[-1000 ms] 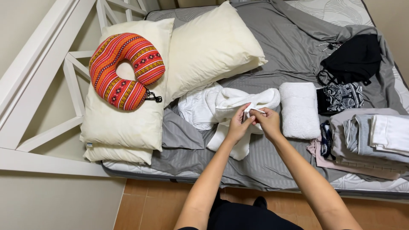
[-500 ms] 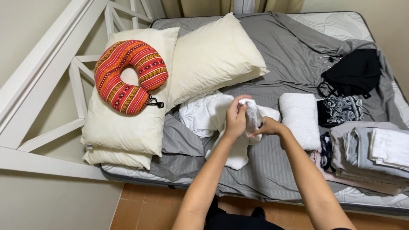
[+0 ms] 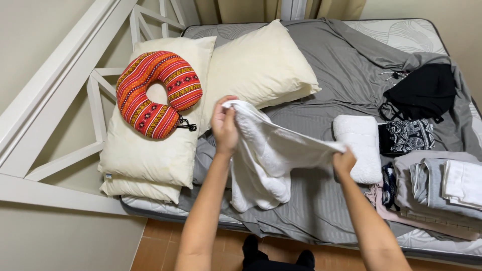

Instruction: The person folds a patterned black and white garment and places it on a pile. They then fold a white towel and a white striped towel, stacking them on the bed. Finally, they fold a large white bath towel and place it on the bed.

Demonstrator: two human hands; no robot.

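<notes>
left hand and right hand each pinched an edge of the white garment, fingers clamped on cloth, stretching it flat above the bed so it hung open.

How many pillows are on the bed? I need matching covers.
4: a striped neck pillow atop two stacked cream pillows at left, another cream pillow beside them. More may be hidden.

The person's forearms run off the bottom edge. The white garment hides the fingertips of the right hand and part of the grey sheet. The folded clothes stack is cut off at the right edge.
</notes>
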